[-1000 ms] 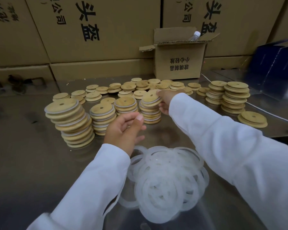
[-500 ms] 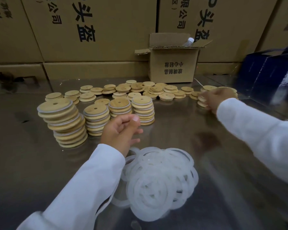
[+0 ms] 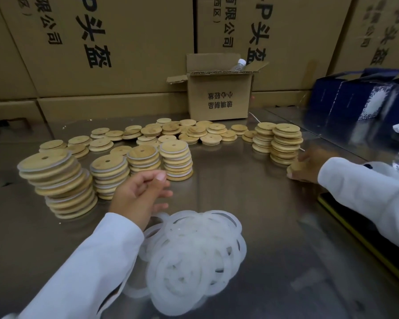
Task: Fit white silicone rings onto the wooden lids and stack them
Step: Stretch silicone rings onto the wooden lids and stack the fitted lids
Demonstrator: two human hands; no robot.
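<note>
Presently, a bare lid (image 3: 294, 168) is gripped by the right hand (image 3: 311, 165) at 3 o'clock, beside the unringed stacks (image 3: 286, 143). The left hand (image 3: 141, 194) is held loosely curled, empty, above the rings (image 3: 194, 254) at 6 o'clock. Lid-fetching is judged in hand; next, one ring must be separated and seated.

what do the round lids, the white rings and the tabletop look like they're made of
The lids look like pale wood or bamboo, matte, with faint grain. The rings are translucent white and floppy, likely silicone. The tabletop is probably stainless steel, given its dull reflections.
</note>
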